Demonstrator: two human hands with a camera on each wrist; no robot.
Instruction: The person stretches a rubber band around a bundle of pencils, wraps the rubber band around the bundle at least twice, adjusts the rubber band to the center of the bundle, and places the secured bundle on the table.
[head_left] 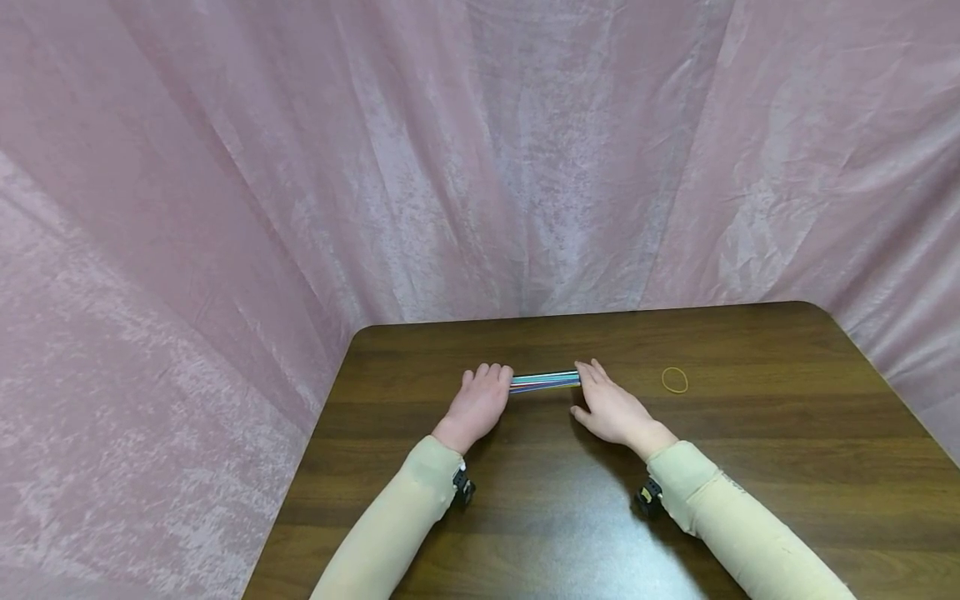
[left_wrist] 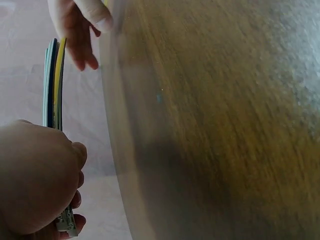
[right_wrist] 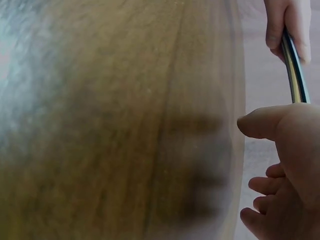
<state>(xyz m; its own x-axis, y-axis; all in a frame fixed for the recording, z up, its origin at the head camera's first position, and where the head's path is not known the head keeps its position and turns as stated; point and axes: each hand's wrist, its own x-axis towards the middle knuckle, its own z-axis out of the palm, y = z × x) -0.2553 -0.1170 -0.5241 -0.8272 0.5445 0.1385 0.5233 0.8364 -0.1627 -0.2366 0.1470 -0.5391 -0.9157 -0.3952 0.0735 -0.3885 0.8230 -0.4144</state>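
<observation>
My left hand (head_left: pixel 482 404) grips one end of a bundle of slim, pencil-like coloured sticks (head_left: pixel 545 382), fingers curled round it. Blue, black, white and purple strips show between the two hands. In the left wrist view, yellow, black and pale teal sticks (left_wrist: pixel 54 85) stick out above the fist, and light printed ends poke out below it. My right hand (head_left: pixel 615 411) is at the other end, fingers straight with the thumb held apart, the palm side up against the stick ends. The right wrist view shows the sticks (right_wrist: pixel 294 70) running up to the left fist.
A thin yellow rubber band (head_left: pixel 677 392) lies on the brown wooden table (head_left: pixel 570 533), right of the right hand. Pink curtains (head_left: pixel 525 167) hang behind the table and along its sides. A small black camera (head_left: pixel 463 487) sits at the left wrist, another (head_left: pixel 648 493) at the right.
</observation>
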